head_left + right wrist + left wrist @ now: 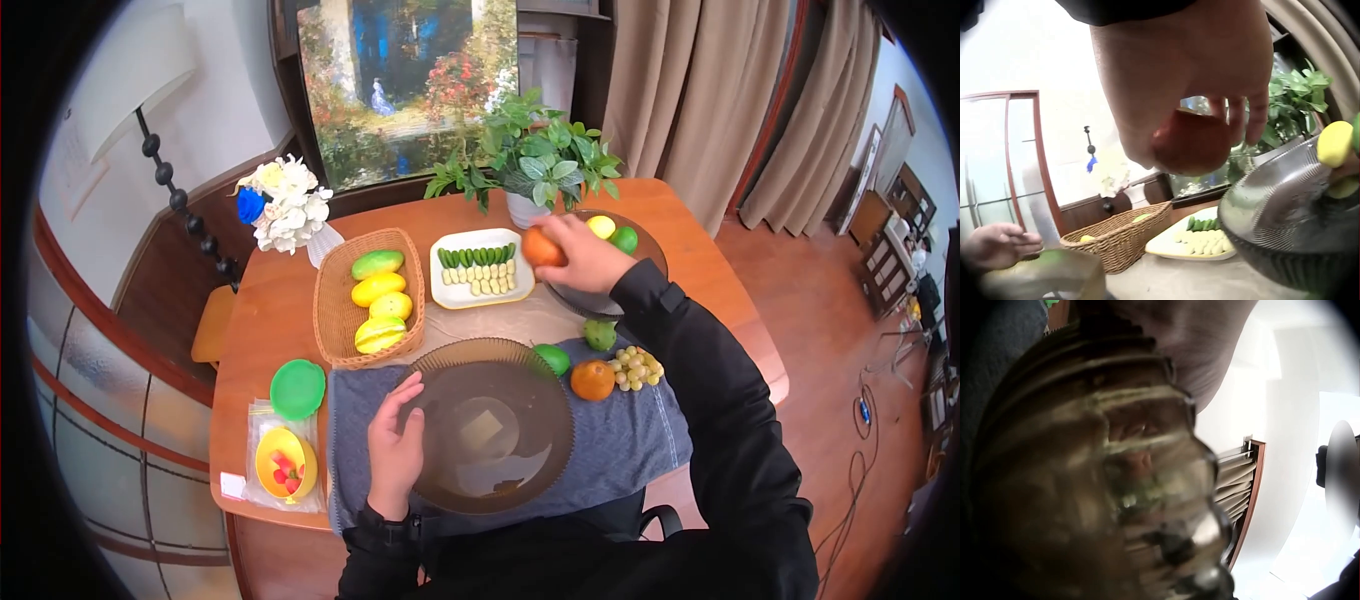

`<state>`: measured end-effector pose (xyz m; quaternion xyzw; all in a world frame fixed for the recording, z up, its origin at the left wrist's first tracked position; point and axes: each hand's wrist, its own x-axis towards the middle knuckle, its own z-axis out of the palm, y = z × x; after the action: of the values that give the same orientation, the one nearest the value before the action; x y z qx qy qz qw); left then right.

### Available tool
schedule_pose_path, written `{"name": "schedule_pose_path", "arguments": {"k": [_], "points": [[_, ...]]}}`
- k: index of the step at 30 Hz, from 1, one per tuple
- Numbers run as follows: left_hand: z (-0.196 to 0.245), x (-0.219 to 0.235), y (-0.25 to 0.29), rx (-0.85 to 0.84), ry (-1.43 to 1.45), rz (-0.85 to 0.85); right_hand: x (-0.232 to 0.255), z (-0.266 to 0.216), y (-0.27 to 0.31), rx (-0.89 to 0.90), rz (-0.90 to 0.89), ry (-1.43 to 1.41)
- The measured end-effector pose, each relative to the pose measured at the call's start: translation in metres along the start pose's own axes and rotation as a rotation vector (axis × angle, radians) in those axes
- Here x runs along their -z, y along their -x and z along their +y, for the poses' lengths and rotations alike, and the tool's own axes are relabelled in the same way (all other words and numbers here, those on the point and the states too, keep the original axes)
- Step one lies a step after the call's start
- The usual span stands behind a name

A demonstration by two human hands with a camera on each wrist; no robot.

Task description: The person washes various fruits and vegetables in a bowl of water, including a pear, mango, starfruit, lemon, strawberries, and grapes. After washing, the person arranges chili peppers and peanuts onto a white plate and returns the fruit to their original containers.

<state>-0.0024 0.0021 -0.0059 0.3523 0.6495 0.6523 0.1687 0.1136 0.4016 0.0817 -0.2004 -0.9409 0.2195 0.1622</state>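
Observation:
My right hand (585, 252) grips a reddish round fruit (543, 248) above the near left rim of the dark ribbed glass bowl (655, 245). In the right wrist view the fruit (1191, 142) hangs under the palm. That bowl contains a yellow lemon (601, 227) and a green fruit (624, 239). My left hand (395, 450) is at the left rim of a large brown fluted glass bowl (545, 455), fingers extended and thumb apart. The fluted glass wall (1085, 487) fills much of the left wrist view.
Right of the fluted bowl lie an orange-brown fruit (592, 380), grapes (637, 369) and green fruits (600, 334). A wicker basket (326, 300) of yellow fruits and a white tray (455, 298) stand behind. At left are a yellow bowl (308, 462) and green lid (298, 389).

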Motion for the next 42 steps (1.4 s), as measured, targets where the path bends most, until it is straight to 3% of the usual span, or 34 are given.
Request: {"name": "schedule_pose_path", "arguments": {"k": [2,4,8,9,12,14,15,16,18,19,22,25,35,37,42], "points": [[-0.002,0.002,0.0,-0.003,-0.012,-0.003,-0.007,-0.016,0.014,0.345,-0.092,0.092],[-0.003,0.001,-0.002,-0.011,-0.019,-0.014,-0.025,-0.025,0.034,0.54,-0.199,0.317],[0.0,0.002,0.0,0.006,-0.037,0.009,-0.048,-0.002,0.043,0.536,-0.332,0.348],[0.001,0.001,0.001,0.013,-0.042,0.011,-0.044,-0.006,0.045,0.465,-0.375,0.333],[0.003,0.001,0.001,0.024,-0.04,0.013,-0.022,-0.009,0.037,0.511,-0.338,0.234],[0.003,0.0,0.0,0.031,-0.02,0.015,-0.004,0.0,0.017,0.29,-0.211,0.02],[0.003,-0.001,0.001,0.041,0.002,0.023,-0.001,0.022,0.003,0.379,-0.079,0.081],[0.003,0.0,0.001,0.043,0.002,0.024,0.01,0.038,-0.007,0.302,-0.073,0.165],[0.004,-0.001,0.001,0.026,-0.007,0.02,0.016,0.064,-0.013,-0.118,-0.048,0.467],[0.004,-0.001,0.002,0.026,-0.006,0.023,0.024,0.07,-0.018,-0.28,-0.162,0.466],[0.003,0.0,0.002,0.021,-0.014,0.028,0.005,0.131,-0.024,-0.358,-0.072,0.445],[-0.002,0.002,0.001,-0.003,-0.008,0.018,0.009,0.13,-0.024,-0.464,-0.137,0.308],[-0.005,0.001,0.001,-0.007,-0.035,0.02,0.005,0.151,-0.029,-0.396,-0.094,0.27],[-0.004,0.001,0.002,-0.012,-0.049,0.022,0.003,0.147,-0.03,-0.214,-0.131,0.306],[-0.003,0.001,0.001,-0.01,-0.063,0.018,0.007,0.124,-0.03,-0.324,-0.199,0.384]]}}
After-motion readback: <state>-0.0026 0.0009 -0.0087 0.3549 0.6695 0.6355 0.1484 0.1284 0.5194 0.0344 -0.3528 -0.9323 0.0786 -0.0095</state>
